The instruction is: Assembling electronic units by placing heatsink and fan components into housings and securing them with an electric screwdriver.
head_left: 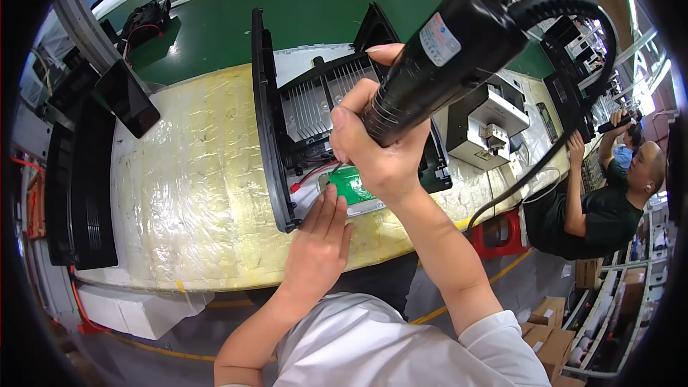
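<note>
Open black housing: a frame (264, 122) sits on the film-covered worktop (193, 186), holding a grey finned heat sink (304, 111), a red wire connector (295, 188) and, at the end nearest the person, a green circuit board (351, 185).
Electric screwdriver: the black tool (451, 57) slants over the housing, its nose aimed down toward the board; from here I can't tell whether the bit touches.
Right hand: its grip (387, 154) is clamped around the screwdriver's lower barrel.
Left hand: this one (315, 254) lays its fingers side by side, tips at the board's left end (whether they pinch anything, I can't tell).
White metal unit: a boxy piece (480, 125) stands just right of the housing.
Black panels: long ones (93, 186) stand at the worktop's left end.
Cardboard boxes: a stack (548, 344) on the floor, contents hidden from me.
</note>
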`<state>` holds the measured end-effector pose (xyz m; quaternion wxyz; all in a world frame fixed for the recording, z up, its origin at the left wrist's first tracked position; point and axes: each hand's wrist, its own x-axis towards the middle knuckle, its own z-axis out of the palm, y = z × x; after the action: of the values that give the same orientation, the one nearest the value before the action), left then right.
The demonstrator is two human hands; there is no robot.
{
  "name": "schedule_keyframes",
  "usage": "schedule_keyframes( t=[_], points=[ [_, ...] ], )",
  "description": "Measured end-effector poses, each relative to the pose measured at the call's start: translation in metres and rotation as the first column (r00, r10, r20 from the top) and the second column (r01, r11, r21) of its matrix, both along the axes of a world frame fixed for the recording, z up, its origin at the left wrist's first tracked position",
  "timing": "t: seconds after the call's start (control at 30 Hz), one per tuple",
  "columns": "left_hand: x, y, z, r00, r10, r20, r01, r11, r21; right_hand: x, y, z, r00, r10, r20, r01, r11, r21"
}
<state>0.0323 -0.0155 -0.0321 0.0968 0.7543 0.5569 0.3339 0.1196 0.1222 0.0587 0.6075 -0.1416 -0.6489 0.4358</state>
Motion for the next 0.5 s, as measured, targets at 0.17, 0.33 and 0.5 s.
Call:
schedule_keyframes(
  t=[0.17, 0.33, 0.5],
  points=[
    [0.005, 0.006, 0.0, 1.0, -0.025, 0.004, 0.025, 1.0, 0.018, 0.008, -0.002, 0.008, 1.0, -0.018, -0.022, 0.016, 0.996, -0.091],
    [0.007, 0.013, 0.001, 1.0, -0.01, 0.029, 0.01, 1.0, -0.002, 0.041, -0.006, 0.038, 0.987, -0.037, -0.156, 0.023, 0.996, -0.086],
    [0.006, 0.017, 0.008, 0.999, 0.022, -0.035, -0.023, 0.999, -0.023, 0.154, 0.005, 0.091, 0.941, -0.285, -0.18, 0.296, 0.954, 0.038]
  ],
)
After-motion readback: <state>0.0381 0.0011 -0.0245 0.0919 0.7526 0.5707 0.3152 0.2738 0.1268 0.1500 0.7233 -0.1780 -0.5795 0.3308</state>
